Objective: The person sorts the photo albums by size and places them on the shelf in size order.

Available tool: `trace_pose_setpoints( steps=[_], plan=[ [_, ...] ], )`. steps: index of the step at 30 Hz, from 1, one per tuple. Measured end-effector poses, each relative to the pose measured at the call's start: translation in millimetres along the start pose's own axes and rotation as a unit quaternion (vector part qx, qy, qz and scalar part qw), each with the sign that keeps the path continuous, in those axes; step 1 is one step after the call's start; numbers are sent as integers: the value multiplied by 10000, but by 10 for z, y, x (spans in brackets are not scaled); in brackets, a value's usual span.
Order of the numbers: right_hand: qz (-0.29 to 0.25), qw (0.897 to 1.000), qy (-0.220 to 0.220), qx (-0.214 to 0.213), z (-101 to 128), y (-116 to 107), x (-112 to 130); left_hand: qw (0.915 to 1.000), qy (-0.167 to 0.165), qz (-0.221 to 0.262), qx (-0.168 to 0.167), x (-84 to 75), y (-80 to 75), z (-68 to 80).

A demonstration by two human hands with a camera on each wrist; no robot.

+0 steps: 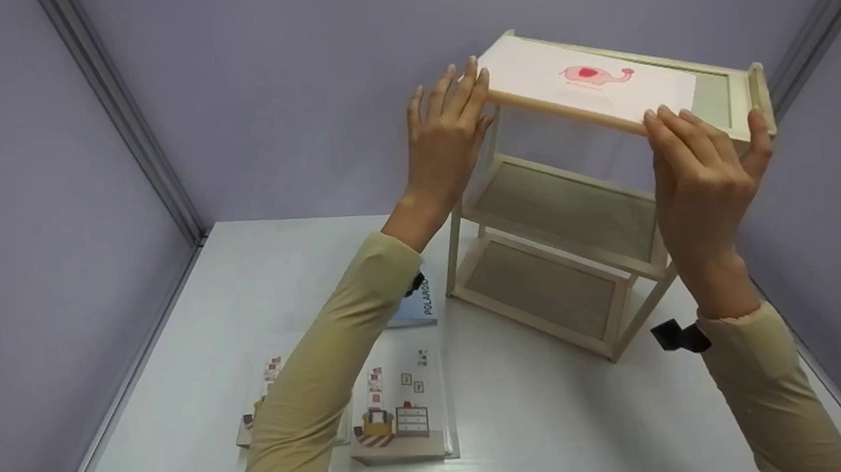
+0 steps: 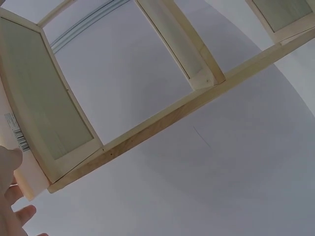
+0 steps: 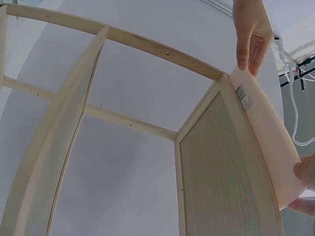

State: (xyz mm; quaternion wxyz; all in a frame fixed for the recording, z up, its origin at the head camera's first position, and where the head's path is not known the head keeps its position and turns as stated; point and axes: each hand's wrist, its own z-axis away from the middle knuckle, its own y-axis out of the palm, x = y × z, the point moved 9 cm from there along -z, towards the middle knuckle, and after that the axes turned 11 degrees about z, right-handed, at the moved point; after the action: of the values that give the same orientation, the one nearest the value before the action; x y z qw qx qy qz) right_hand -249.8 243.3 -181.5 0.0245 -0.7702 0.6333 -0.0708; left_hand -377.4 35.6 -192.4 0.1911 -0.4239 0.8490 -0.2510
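A flat pale pink box (image 1: 527,70) with a pink elephant picture lies on the top shelf of a light wooden three-tier rack (image 1: 714,99). Its front edge juts past the shelf, and a barcode label (image 3: 243,98) shows on its side. At the box's left front corner, my left hand (image 1: 448,132) grips it, fingertips on top and thumb below. My right hand (image 1: 705,176) pinches the front edge near the right end, with the thumb on the underside in the right wrist view.
Left of the rack on the white table (image 1: 525,423) lie a box with a printed room scene (image 1: 408,406), a similar one (image 1: 270,375) half hidden by my left sleeve, and a blue item marked POLAROID (image 1: 415,308). Lilac walls (image 1: 290,111) stand behind and at both sides.
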Motion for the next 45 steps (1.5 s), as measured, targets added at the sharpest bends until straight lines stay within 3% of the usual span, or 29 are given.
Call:
trace_pose_setpoints(
  steps=[16, 28, 45],
  plan=[
    [229, 9995, -53, 205, 13, 97, -69, 9979, -199, -345, 513, 6, 106, 0],
    [490, 9943, -370, 866, 73, 183, -53, 9959, -312, -318, 784, 4, 149, -22],
    [749, 9868, -493, 1346, 149, 269, -81, 9911, -407, -157, 1260, 8, 270, -69]
  ],
)
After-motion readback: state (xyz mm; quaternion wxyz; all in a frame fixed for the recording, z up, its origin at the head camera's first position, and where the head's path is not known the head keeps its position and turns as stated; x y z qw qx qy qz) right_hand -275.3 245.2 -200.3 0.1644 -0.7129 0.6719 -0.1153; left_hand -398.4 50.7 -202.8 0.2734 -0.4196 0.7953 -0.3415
